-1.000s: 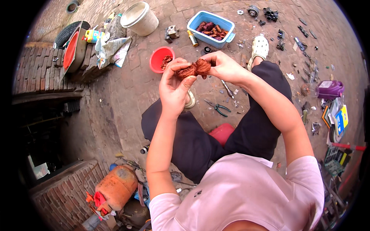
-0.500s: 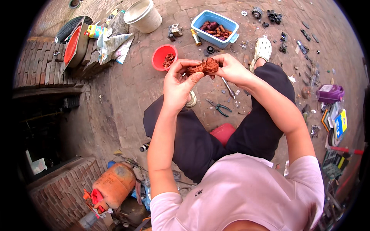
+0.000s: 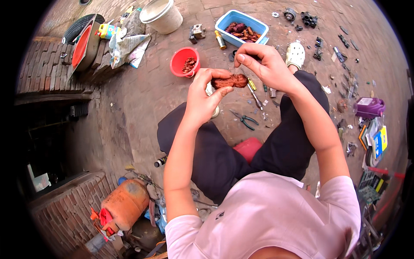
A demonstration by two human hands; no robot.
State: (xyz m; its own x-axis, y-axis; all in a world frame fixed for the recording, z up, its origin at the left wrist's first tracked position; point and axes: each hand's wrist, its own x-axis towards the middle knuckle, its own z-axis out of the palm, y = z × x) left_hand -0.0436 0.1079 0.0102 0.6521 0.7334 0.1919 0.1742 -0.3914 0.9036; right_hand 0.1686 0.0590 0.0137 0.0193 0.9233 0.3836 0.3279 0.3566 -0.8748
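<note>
A bundle of reddish copper wire (image 3: 233, 81), drawn in at its middle, is held level above the ground between my knees. My left hand (image 3: 206, 90) grips its left end between thumb and fingers. Just above the bundle, my right hand (image 3: 263, 64) has thumb and forefinger pinched together on a thin strand that seems to run down to the bundle. Beyond my left hand stands a red bucket (image 3: 184, 62) with copper pieces in it. A blue tub (image 3: 222, 22) farther off holds more copper bundles.
Pliers (image 3: 244, 119) and screwdrivers lie on the brick ground between my legs. A whitish bucket (image 3: 161, 18) stands far left; metal parts (image 3: 308, 19) are scattered far right. A purple jug (image 3: 370, 107) is on the right, a rusty gas cylinder (image 3: 127, 204) near left.
My right hand has let go of the bundle's right end and moved up and right, now pinching a thin strand. My left hand still holds the bundle, slightly lower.
</note>
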